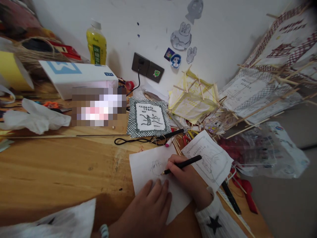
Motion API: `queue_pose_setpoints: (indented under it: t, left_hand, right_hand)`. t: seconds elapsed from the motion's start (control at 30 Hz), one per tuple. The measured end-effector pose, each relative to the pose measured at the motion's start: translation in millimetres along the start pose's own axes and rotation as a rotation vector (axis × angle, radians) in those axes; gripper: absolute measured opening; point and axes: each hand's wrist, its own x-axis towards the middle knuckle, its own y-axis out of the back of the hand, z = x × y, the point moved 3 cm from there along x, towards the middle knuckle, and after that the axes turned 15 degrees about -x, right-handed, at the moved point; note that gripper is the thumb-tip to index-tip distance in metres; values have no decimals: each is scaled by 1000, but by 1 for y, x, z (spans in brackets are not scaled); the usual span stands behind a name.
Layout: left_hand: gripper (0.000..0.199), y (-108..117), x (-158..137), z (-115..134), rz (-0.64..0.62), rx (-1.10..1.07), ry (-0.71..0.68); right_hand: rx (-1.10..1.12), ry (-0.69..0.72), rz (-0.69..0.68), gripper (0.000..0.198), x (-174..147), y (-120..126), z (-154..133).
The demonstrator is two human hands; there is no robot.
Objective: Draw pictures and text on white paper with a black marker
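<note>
Right hand pinches a black pencil over white paper, tip lower left, long axis rising rightward; left hand lies flat there, gripping nothing. On my feed, a bordered drawing sits close right.

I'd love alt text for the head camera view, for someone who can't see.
The right hand holds a black pencil at a sketch on white paper, where the left hand rests, on a wooden table. Beyond lie a bordered picture and stick-framed paper crafts.
</note>
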Motion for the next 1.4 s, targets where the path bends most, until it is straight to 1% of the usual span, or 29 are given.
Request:
queue_pose_setpoints:
  t: [0.13, 0.27, 0.37, 0.53, 0.7, 0.8, 0.93, 1.03, 1.23, 1.4]
  left_hand:
    - [39, -1, -1, 0, -41, -18, 7]
    - [37, -1, -2, 0, -35, -12, 15]
    - [38, -2, -2, -1, -47, -14, 15]
    - [39, -4, -1, -2, -67, -27, 15]
    - [38, -6, -1, -3, -99, -52, 11]
    - [39, -6, -1, -3, -107, -66, 4]
    - [41, -3, -2, -2, -120, -76, 36]
    - [40, -1, -1, -1, -121, -78, 48]
    - [40, 0, 0, -1, -91, -48, 8]
    - [38, 0, 1, -1, -96, -43, 28]
  right_hand:
    - [3, -25, 7, 25, 0, 0, 0]
    - [19, -37, -15, 24, 1, 1, -2]
    - [47, -54, 14, 25, 0, 1, -2]
    - [55, -77, 13, 25, 0, 1, 1]
    - [94, -104, 97, 29, 3, -1, 4]
    - [90, -110, 116, 28, 4, -2, 6]
    - [85, -122, 108, 28, 4, -3, 7]
    - [81, -125, 102, 29, 4, -1, 5]
    - [86, -132, 84, 29, 3, -2, 5]
    - [67, -118, 72, 29, 1, -1, 5]
